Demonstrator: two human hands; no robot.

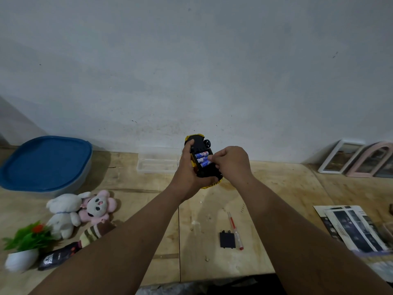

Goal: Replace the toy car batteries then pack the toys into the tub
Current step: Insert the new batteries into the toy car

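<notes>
A yellow toy car (198, 143) is held upside down above the wooden table, its black underside facing me. My left hand (188, 167) grips it from the left side. Three blue batteries (202, 159) lie in its open compartment. My right hand (228, 161) has its fingertips pinched on the right ends of the batteries. The black battery cover (227, 239) lies on the table beside a red-tipped screwdriver (235, 231). The tub (45, 165) with a blue lid stands at the far left. A white plush rabbit (62, 213) and a pink plush (97, 206) lie in front of it.
A clear plastic box (158, 160) sits against the wall behind the car. A small potted plant (23, 248), a striped plush (95, 231) and a dark packet (57, 256) lie at the lower left. Picture frames (357, 160) lean at the far right; printed papers (355, 228) lie nearer.
</notes>
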